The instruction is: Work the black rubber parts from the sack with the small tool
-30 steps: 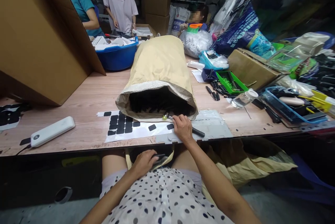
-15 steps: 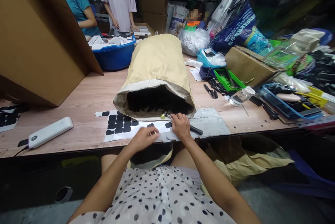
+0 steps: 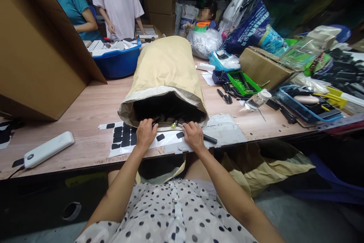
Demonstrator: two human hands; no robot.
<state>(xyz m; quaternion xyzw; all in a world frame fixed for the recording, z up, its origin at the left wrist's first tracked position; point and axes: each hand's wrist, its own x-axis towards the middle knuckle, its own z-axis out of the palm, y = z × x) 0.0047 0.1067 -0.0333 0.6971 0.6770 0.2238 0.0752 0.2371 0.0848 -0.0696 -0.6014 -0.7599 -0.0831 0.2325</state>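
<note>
Wood-patterned counter [image 3: 85,137] runs across the view, bearing a tan sack [image 3: 167,61] whose open mouth faces the person. Soft-walled and probably hefty with its dark contents [image 3: 170,108], it looks best held by the folded rim. A slim tool [image 3: 210,138] seems stiff, likely light, suited to a hold on its black handle. From the left hand [image 3: 146,135], curled at the rim beside a dark piece [image 3: 155,122], whether gripping I cannot tell, the sack's mouth lies toward one o'clock. The right hand [image 3: 193,135] wraps the tool, yellowish head toward ten, handle toward four.
</note>
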